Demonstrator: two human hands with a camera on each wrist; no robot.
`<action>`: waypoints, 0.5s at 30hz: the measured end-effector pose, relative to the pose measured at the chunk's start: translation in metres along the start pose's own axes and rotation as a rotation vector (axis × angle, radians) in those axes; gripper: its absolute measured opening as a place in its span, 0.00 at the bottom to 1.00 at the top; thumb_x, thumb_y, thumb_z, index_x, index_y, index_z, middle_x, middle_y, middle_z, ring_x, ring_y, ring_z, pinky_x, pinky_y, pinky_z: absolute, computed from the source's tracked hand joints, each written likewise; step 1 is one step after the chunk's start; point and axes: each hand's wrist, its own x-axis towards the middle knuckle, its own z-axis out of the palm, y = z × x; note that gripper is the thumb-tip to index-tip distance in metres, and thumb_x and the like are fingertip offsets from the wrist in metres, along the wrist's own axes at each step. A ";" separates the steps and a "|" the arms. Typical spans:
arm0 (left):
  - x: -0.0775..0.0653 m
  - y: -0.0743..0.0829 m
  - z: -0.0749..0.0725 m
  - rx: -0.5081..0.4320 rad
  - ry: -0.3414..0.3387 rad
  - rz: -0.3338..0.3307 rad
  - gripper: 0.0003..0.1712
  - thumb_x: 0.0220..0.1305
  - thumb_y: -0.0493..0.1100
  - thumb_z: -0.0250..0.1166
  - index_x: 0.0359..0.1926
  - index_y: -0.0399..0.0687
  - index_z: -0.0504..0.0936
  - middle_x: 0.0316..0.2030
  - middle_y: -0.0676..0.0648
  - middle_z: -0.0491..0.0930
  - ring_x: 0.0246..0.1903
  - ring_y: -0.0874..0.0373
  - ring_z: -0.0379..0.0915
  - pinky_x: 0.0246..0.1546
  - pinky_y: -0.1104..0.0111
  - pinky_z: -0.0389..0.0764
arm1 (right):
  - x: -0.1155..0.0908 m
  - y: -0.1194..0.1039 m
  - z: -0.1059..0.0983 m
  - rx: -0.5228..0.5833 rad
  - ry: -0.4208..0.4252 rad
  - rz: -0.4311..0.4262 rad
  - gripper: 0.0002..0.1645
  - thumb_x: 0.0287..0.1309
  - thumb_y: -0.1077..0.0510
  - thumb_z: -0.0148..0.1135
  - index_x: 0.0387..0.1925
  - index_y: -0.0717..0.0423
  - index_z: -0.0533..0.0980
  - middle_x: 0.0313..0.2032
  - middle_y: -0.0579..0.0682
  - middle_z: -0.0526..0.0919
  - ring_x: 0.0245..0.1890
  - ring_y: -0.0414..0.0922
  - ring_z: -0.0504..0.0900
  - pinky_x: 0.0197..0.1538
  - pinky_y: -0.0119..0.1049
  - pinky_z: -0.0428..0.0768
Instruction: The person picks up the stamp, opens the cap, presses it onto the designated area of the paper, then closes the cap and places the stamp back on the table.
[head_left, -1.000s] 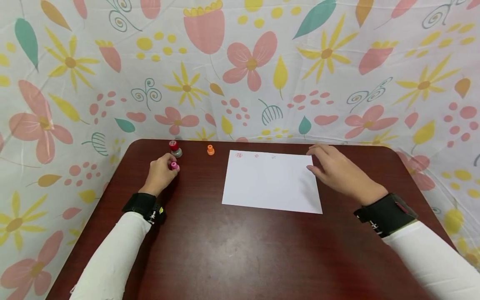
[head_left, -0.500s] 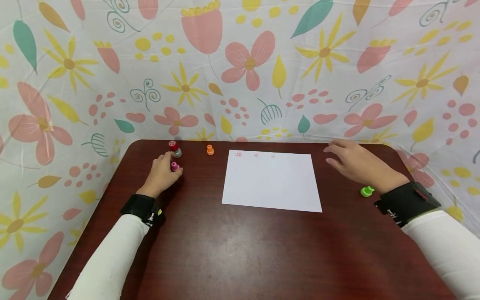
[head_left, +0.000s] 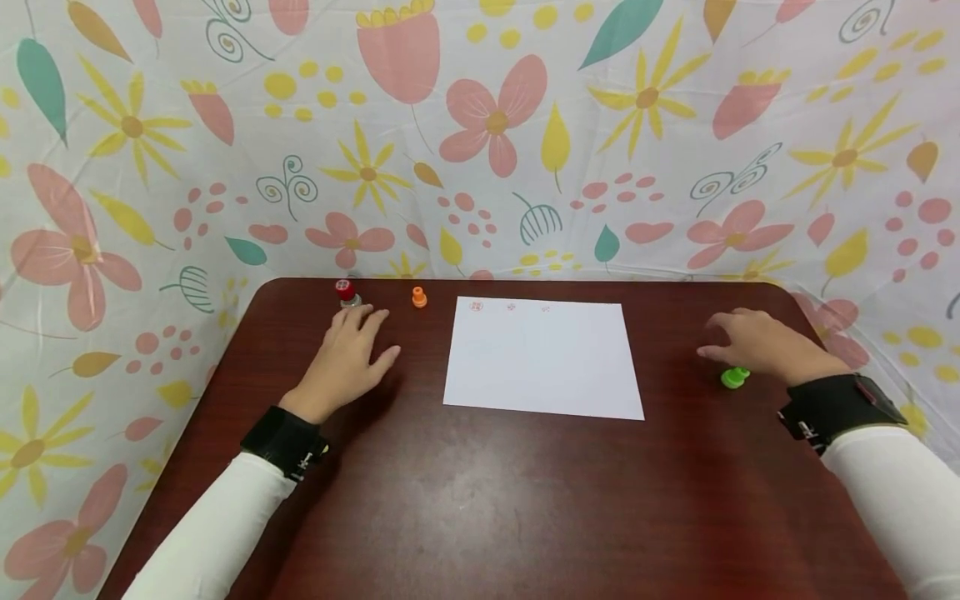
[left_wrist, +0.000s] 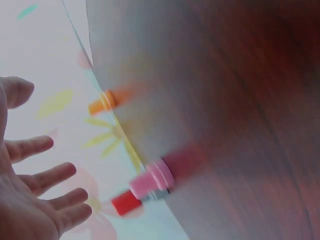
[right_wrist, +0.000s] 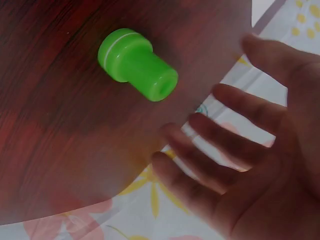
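My left hand hovers over the table's left side with its fingers spread. In the left wrist view a pink stamp stands upright on the table, apart from the fingers; in the head view the hand hides it. Just behind that hand is a red-topped stamp with a clear base. An orange stamp stands to their right. On the right, my right hand is above and beside a green stamp, fingers loosely extended, not touching it in the right wrist view.
A white paper sheet lies mid-table, with several small red prints along its top edge. The dark wooden table has rounded back corners. A flower-patterned cloth hangs right behind it.
My left hand has let go of the pink stamp and spread its fingers, shifting slightly right. My right hand has moved right, off the paper, toward the green stamp.
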 end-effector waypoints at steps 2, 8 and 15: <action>-0.002 0.008 0.003 0.024 -0.027 0.041 0.40 0.71 0.57 0.65 0.73 0.36 0.69 0.68 0.28 0.67 0.71 0.28 0.58 0.71 0.35 0.64 | -0.003 0.003 0.001 0.002 -0.046 0.037 0.40 0.62 0.47 0.72 0.59 0.78 0.71 0.50 0.77 0.79 0.52 0.73 0.77 0.52 0.68 0.79; -0.007 0.027 0.008 0.058 -0.112 0.120 0.48 0.69 0.68 0.61 0.78 0.43 0.63 0.73 0.31 0.65 0.75 0.29 0.53 0.76 0.38 0.57 | -0.011 0.006 0.000 0.054 -0.131 0.098 0.35 0.58 0.53 0.75 0.51 0.77 0.70 0.40 0.69 0.81 0.40 0.64 0.81 0.40 0.57 0.83; -0.010 0.040 0.014 0.062 -0.208 0.144 0.49 0.70 0.70 0.58 0.80 0.48 0.59 0.75 0.32 0.63 0.77 0.31 0.51 0.75 0.37 0.58 | -0.017 0.006 0.010 0.118 -0.133 0.085 0.10 0.58 0.65 0.68 0.36 0.62 0.74 0.28 0.52 0.75 0.28 0.48 0.73 0.32 0.41 0.72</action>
